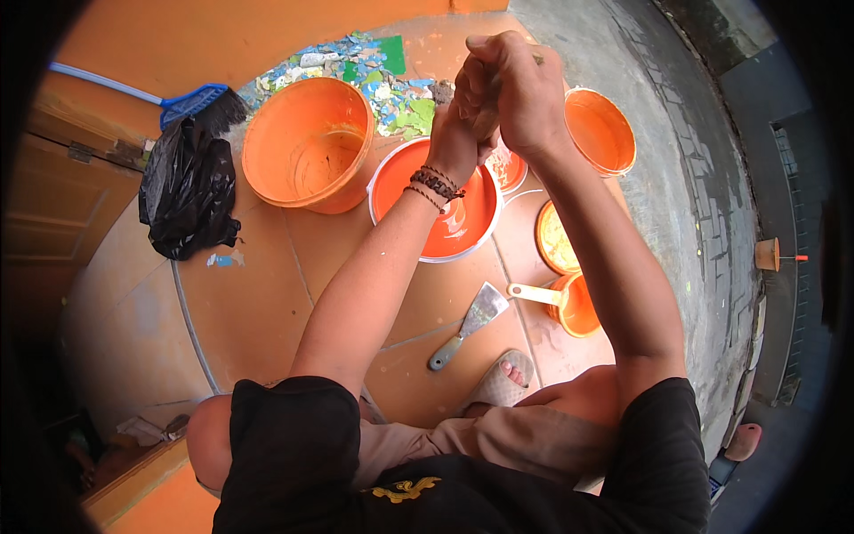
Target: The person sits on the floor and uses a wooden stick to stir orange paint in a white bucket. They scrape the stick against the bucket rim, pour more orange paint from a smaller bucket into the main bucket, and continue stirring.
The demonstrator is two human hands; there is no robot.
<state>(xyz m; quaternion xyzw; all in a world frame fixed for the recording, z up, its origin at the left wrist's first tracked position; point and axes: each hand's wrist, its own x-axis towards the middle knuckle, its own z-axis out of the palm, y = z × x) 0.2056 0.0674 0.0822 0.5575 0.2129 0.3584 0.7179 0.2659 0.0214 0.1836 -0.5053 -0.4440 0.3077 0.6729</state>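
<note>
In front of me both arms reach out over a white-rimmed bucket (398, 233) of orange paint. My right hand (520, 89) is closed in a fist, higher and a little right of my left hand (464, 125). The left hand is closed too, against or just below the right one. A small brownish tip shows at the top of the right fist, but what the fingers hold is mostly hidden. Faint swirl marks show in the paint beneath the wrists. A putty knife (471, 322) lies on the tiles between the bucket and my sandalled foot (504, 378).
Left of the paint stands a large orange tub (302, 142), with a black plastic bag (189, 191) and a blue broom (197, 105) beyond. Paint flakes (391, 93) cover the floor behind. At right are an orange bucket (600, 131), a lid (556, 238) and a handled dipper (576, 304).
</note>
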